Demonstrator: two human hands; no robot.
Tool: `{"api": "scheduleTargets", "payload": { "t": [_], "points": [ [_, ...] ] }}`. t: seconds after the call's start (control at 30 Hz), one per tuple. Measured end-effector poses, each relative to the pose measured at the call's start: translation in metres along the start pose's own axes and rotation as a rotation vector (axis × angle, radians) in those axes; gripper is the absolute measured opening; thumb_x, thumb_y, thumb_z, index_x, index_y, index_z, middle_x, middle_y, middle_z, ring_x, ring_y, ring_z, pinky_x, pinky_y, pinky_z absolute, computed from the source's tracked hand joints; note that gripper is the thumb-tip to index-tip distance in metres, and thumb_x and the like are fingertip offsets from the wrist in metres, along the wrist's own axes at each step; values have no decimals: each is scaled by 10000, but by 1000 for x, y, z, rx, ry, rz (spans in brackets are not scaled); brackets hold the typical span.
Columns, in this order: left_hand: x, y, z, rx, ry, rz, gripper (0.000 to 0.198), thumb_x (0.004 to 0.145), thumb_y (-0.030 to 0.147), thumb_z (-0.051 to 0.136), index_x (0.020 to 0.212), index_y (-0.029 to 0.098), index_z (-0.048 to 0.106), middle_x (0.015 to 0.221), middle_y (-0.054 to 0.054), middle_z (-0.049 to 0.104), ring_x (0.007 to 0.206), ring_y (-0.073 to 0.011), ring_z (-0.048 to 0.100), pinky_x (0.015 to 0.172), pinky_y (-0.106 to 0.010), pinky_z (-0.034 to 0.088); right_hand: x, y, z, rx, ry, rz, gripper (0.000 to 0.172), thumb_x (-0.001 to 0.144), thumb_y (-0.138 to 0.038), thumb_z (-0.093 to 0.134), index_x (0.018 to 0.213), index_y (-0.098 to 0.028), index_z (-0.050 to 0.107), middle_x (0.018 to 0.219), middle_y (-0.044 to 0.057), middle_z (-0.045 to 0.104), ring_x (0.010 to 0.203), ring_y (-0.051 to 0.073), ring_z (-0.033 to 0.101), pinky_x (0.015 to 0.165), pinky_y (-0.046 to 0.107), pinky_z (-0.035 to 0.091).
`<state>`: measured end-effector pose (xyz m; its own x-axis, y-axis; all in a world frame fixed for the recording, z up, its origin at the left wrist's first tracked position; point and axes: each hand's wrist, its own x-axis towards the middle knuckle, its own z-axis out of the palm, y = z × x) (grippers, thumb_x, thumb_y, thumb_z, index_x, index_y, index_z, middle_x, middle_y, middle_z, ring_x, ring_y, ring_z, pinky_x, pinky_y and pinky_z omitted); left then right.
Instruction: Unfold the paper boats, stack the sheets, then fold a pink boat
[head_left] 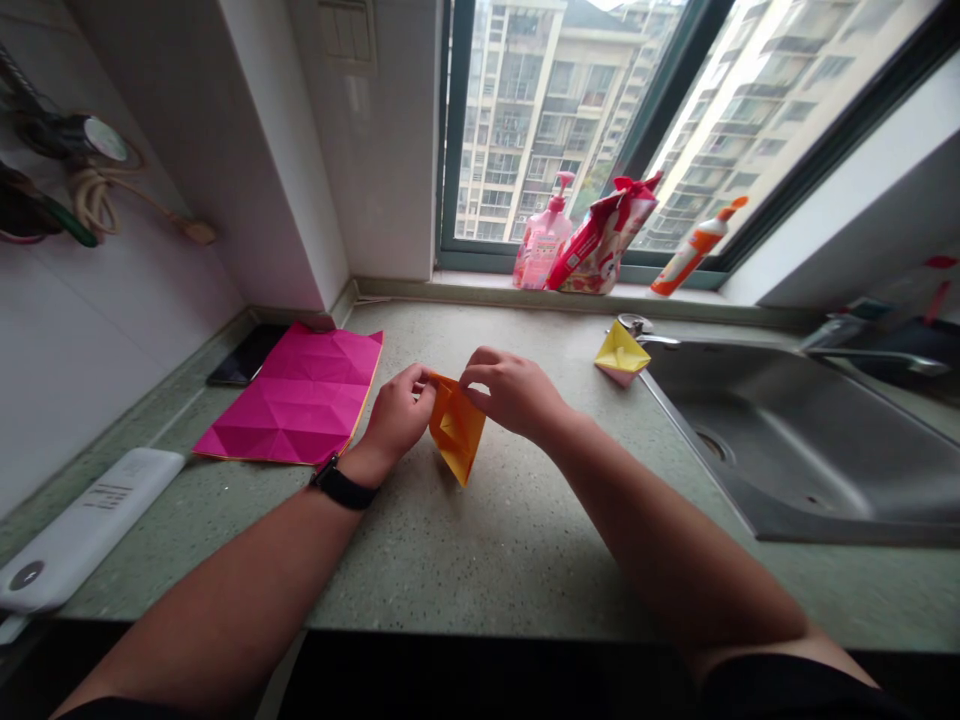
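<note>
Left hand (399, 412) and right hand (517, 392) pinch folded orange paper (459, 432) by its far edge; likely light, tearable, best held there.

Your left forearm (255, 570) slants up from the lower left and your right forearm (645, 510) from the lower right, converging ahead of you (both are bare). Your left hand (399, 412) curls inward, thumb and forefinger pinched. Your right hand (517, 390) arches with its back upward, thumb and fingers bent around a small gap. Your fingertips sit near each other, apart.
</note>
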<state>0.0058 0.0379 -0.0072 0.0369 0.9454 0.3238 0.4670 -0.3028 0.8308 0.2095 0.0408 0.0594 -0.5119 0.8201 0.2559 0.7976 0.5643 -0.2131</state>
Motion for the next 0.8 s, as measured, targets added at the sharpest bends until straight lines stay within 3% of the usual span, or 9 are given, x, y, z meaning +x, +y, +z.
{"api": "scheduleTargets", "payload": {
  "t": [0.37, 0.6, 0.8],
  "points": [
    [1, -2, 1, 7, -10, 31, 127, 1008, 273, 586, 974, 227, 700, 972, -47, 793, 893, -216, 757, 813, -313, 605, 3, -5, 9, -49, 80, 130, 168, 1008, -200, 677, 998, -241, 840, 1151, 75, 772, 939, 204, 704, 749, 305, 470],
    [4, -11, 5, -88, 63, -25, 104, 991, 254, 587, 968, 218, 682, 922, -42, 773, 818, -205, 741, 710, -286, 590, 3, -4, 19, -1, 166, 104, 139, 945, -143, 751, 900, -237, 843, 1073, 71, 782, 932, 217, 703, 827, 335, 516],
    [3, -8, 5, -95, 47, 30, 107, 993, 235, 591, 980, 216, 696, 951, -43, 768, 865, -205, 735, 764, -295, 600, 4, 1, 28, 85, 272, 119, 142, 921, -146, 777, 842, -249, 832, 1047, 64, 776, 926, 221, 698, 866, 359, 544]
  ]
}}
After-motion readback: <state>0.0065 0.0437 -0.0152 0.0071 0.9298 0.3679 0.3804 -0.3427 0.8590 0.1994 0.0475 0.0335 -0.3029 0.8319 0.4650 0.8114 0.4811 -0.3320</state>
